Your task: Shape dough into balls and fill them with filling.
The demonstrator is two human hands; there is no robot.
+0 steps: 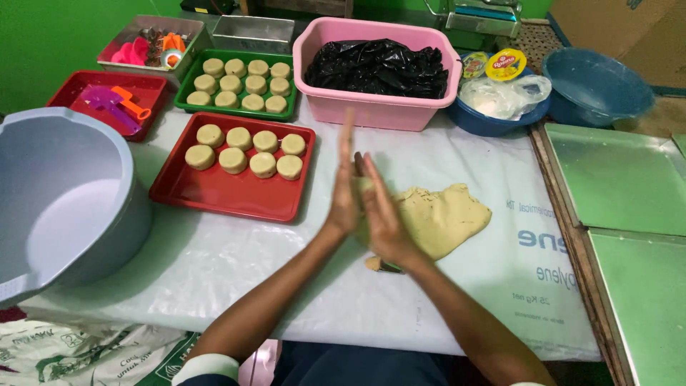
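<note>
My left hand and my right hand are pressed palm to palm, fingers straight, above the white plastic sheet. A bit of pale dough shows between the palms near the fingertips. A flat lump of yellowish dough lies on the sheet just right of my hands. A small metal tool with dough on it rests under my right wrist. A red tray to the left carries several round dough pieces.
A green tray of round dough pieces sits behind the red one. A grey basin stands at left, a pink tub with black plastic at the back, blue bowls at right, metal sheets along the right edge.
</note>
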